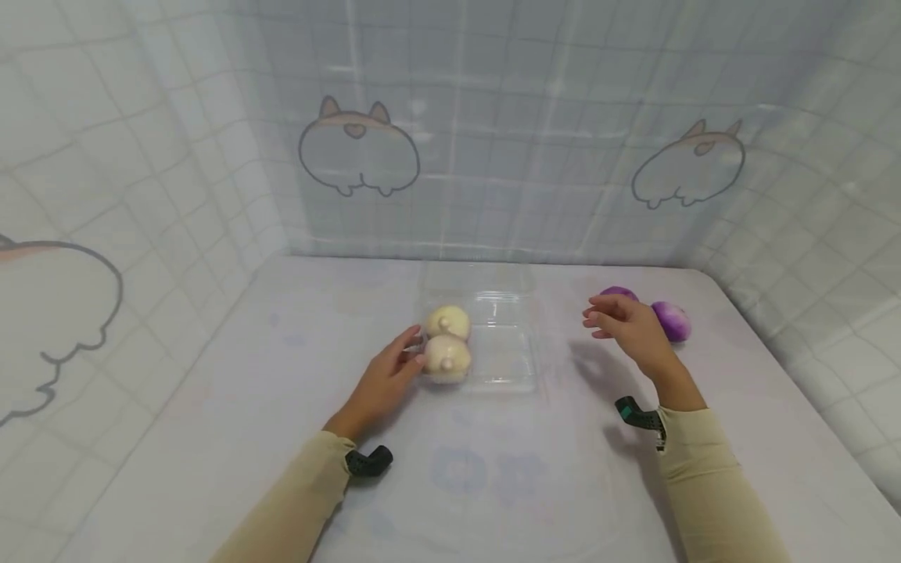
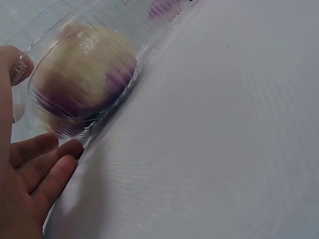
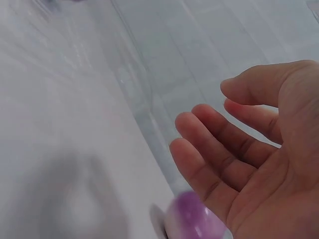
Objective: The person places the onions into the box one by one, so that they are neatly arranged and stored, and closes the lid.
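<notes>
Two cream, purple-tinged round vegetables that look like turnips point(image 1: 447, 359) sit one behind the other in the left half of a clear plastic container point(image 1: 503, 386). My left hand point(image 1: 383, 383) is at the container's left side, its thumb at the rim and its loosely bent fingers point(image 2: 47, 181) by the outer wall. Raised above the table on the right, my right hand point(image 1: 637, 332) holds nothing, with its fingers relaxed and apart. Behind and beside it lie two purple-and-white turnips point(image 1: 672, 321), one partly hidden by the hand.
The container's clear lid point(image 1: 477, 277) lies folded back towards the rear wall. A pale cloth covers the table point(image 1: 493, 485). White tiled-pattern curtains point(image 1: 493, 172) rise at the back and both sides.
</notes>
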A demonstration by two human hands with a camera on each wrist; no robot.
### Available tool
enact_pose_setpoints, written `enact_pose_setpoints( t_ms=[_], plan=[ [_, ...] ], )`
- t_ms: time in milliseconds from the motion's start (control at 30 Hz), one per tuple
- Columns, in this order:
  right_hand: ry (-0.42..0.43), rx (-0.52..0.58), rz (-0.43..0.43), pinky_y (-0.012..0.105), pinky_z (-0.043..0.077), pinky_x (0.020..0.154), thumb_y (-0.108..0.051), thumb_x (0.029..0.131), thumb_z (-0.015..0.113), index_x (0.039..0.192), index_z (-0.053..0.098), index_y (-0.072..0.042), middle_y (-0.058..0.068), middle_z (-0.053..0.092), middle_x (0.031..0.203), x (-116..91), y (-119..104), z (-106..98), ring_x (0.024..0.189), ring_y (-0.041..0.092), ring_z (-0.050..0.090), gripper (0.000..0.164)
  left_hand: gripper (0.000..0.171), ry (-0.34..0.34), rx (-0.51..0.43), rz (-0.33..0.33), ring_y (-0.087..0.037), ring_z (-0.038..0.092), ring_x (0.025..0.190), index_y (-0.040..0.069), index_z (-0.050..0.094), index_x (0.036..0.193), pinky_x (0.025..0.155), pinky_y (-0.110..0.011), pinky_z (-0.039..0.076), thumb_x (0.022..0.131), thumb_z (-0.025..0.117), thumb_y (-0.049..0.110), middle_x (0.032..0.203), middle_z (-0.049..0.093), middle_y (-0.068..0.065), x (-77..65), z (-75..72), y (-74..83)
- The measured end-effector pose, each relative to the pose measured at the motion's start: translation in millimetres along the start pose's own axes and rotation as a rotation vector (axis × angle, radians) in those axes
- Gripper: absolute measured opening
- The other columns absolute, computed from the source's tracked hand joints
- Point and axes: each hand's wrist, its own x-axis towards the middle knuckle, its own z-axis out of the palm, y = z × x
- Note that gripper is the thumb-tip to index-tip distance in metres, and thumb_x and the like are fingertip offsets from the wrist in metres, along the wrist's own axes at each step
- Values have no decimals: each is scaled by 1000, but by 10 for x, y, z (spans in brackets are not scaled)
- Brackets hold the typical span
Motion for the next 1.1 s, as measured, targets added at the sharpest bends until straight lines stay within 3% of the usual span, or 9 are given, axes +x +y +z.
enact_pose_setpoints(
  t_ms=[233,367,567,600,800,967,1100],
  plan=[
    [51,17,33,28,58,83,-21,102,61,135,51,11,28,59,126,-38,104,-194,100,16,69,47,60,-20,20,-29,-29,56,127,18,33,157,104,-45,46,104,55,36,148,50,-12,-5,-36,4],
    [127,36,69,27,58,81,-22,100,64,134,52,11,16,65,117,-59,158,-296,96,14,70,48,59,-8,8,-35,-29,56,127,19,35,157,105,-45,46,104,56,33,147,50,-12,-15,-62,24],
    [269,192,76,22,58,78,-12,97,67,126,57,5,-2,71,102,-138,233,-501,88,9,71,36,59,-15,-10,-27,-33,55,128,15,33,157,105,-48,45,105,55,30,147,49,-16,-6,-35,31],
    [283,225,66,23,58,78,-11,97,67,124,58,3,-2,71,101,-163,239,-531,88,10,72,32,59,-17,-13,-26,-34,55,127,12,33,157,105,-49,45,105,55,28,147,49,-18,-13,-32,87],
    [347,366,-1,24,58,78,-3,95,68,115,63,-2,3,73,99,-260,280,-680,88,13,73,21,58,-22,-15,-27,-32,56,126,13,34,157,104,-48,46,105,55,29,145,51,-17,-16,-4,57],
    [403,316,15,19,57,76,-3,92,71,111,68,-9,-1,72,98,-293,235,-803,85,10,71,20,60,-18,-5,-20,-27,57,126,16,34,157,105,-44,46,105,54,36,144,53,-11,14,-9,12],
    [439,90,99,10,51,76,-13,95,70,116,66,-15,-11,69,100,-339,245,-864,87,6,67,22,59,-14,-5,-23,-26,57,125,17,35,157,104,-45,47,104,55,36,143,54,-11,20,-13,1]
  ],
)
